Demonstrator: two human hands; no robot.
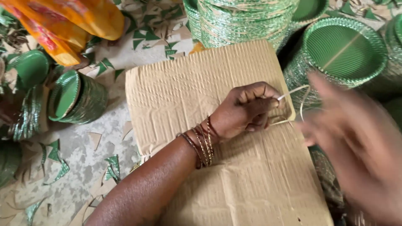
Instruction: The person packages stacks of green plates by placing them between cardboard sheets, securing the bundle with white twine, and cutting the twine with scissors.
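**String pinched over cardboard sheet**

My left hand (pixel 247 109) rests on the cardboard sheet (pixel 217 138), fingers clamped on a pale string (pixel 293 90) near its right edge. My right hand (pixel 356 146) is blurred; grip cannot be told, possibly open. Risk: the string slips if the pinch loosens, or snags the green plate stack (pixel 343 50) just beside.

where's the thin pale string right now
In the head view the thin pale string sits right of centre, pinched in the left hand over the brown corrugated cardboard sheet, beside the stack of green ribbed paper plates.
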